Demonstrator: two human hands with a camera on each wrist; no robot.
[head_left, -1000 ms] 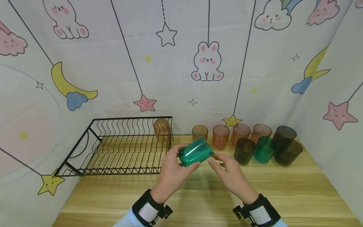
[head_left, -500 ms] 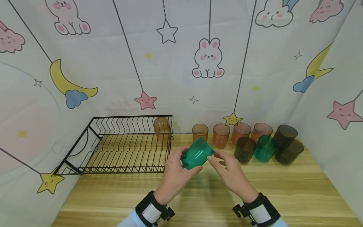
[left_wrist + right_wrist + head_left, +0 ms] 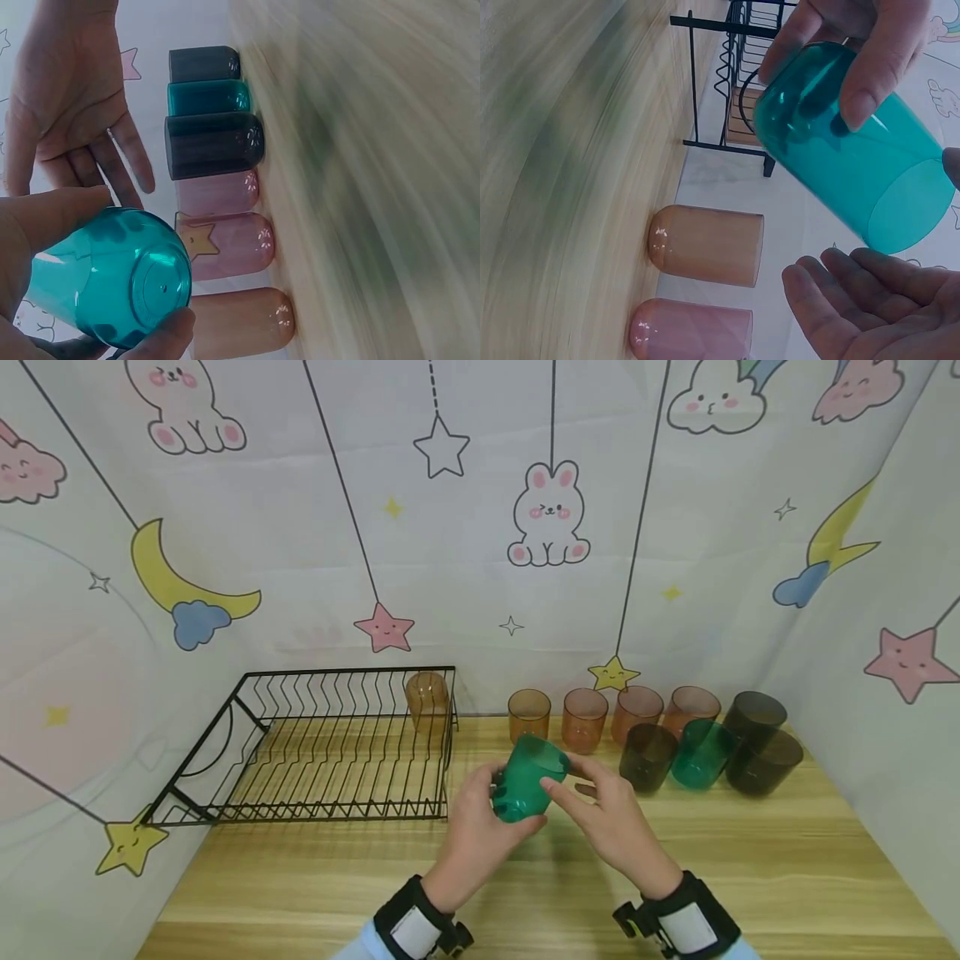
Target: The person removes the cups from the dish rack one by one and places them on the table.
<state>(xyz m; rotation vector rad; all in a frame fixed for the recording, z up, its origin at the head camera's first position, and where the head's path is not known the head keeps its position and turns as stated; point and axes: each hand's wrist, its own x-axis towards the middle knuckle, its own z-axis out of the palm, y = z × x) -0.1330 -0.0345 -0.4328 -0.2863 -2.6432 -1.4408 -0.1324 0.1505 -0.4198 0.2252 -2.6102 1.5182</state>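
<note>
In the head view, a translucent green cup [image 3: 528, 779] is held tilted above the table, its mouth up and to the right. My left hand [image 3: 483, 827] grips it near the base, with the thumb in front and fingers round the far side. The right wrist view shows the left thumb [image 3: 874, 79] pressing its wall. My right hand [image 3: 611, 818] is at the cup's rim, the thumb on the near side. Its other fingers [image 3: 862, 289] are loosely extended just beside the mouth in the right wrist view.
A black wire dish rack [image 3: 330, 818] stands at left, holding an upside-down amber cup [image 3: 429, 702]. An amber cup [image 3: 528, 710], several pinkish cups [image 3: 585, 718], dark cups [image 3: 647, 760] and another green cup [image 3: 699, 756] stand along the back right by the printed backdrop [image 3: 465, 577].
The green cup has turned from nearly lying on its side to more upright, base dropping. My left hand has shifted slightly right and down; the right hand stays almost in place.
</note>
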